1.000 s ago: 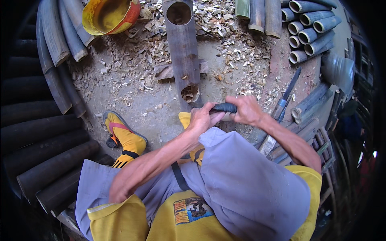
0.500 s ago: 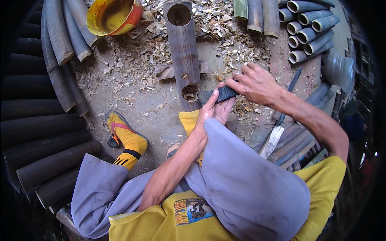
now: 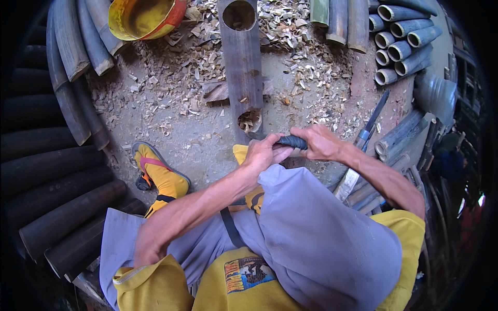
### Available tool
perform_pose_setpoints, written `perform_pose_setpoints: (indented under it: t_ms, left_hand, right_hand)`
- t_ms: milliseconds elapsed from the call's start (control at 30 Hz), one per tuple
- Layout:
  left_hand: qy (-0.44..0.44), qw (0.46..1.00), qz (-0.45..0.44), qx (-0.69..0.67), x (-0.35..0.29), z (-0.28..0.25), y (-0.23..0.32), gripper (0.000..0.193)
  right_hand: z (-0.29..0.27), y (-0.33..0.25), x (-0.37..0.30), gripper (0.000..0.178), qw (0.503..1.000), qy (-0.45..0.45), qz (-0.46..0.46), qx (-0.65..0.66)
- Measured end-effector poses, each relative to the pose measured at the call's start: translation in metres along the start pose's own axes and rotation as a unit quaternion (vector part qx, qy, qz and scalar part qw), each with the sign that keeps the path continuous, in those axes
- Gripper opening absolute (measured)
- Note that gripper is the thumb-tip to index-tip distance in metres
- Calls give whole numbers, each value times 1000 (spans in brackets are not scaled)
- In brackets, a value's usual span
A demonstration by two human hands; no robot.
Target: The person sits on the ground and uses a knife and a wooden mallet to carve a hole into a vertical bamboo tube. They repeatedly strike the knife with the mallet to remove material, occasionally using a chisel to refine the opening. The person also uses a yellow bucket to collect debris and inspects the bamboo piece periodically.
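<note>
A dark bamboo pole [image 3: 243, 65] stretches away in front of me, with a round hole cut at its far end and another, ragged with pale fibres, at its near end. My left hand [image 3: 268, 151] is closed around the front part of a knife with a black-wrapped handle [image 3: 292, 141]. Farther back on that handle, my right hand [image 3: 320, 143] is closed too. The short dark blade points left, just at the lower rim of the near hole; its tip is hard to make out. Both hands are above my raised right knee [image 3: 295, 186].
Pale wood chips [image 3: 207, 62] litter the floor around the pole. A yellow and red bowl [image 3: 136, 36] stands far left. Dark bamboo lengths [image 3: 57, 181] line the left; cut tubes [image 3: 399, 51] are stacked far right. A long-bladed knife [image 3: 348, 182] lies beside my right knee.
My right hand has moved down and closed lower around the handle. The left hand has turned over the knife's front part, its elbow swinging out to the left. The blade remains by the near hole.
</note>
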State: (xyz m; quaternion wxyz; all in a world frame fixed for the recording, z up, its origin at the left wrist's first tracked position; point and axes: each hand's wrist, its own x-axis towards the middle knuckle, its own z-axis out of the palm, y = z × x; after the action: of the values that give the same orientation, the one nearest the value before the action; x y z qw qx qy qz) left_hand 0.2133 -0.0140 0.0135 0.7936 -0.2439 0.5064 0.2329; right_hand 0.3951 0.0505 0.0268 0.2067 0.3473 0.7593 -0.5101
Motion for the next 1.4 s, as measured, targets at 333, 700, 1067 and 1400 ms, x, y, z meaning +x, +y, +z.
perform_pose_setpoints:
  t_ms: [333, 700, 1067, 1400]
  left_hand:
    - [-25, 945, -9, 325, -41, -36, 33, 41]
    - [121, 523, 377, 755, -121, -34, 100, 40]
    - [-18, 170, 324, 930, -99, -56, 191, 29]
    - [120, 560, 224, 788, -84, -124, 93, 34]
  right_hand:
    - [81, -81, -14, 44, 881, 109, 148, 436]
    - [-41, -138, 14, 53, 875, 456, -144, -75]
    - [44, -144, 124, 46, 901, 340, -126, 238]
    - [47, -115, 118, 37, 981, 21, -179, 79]
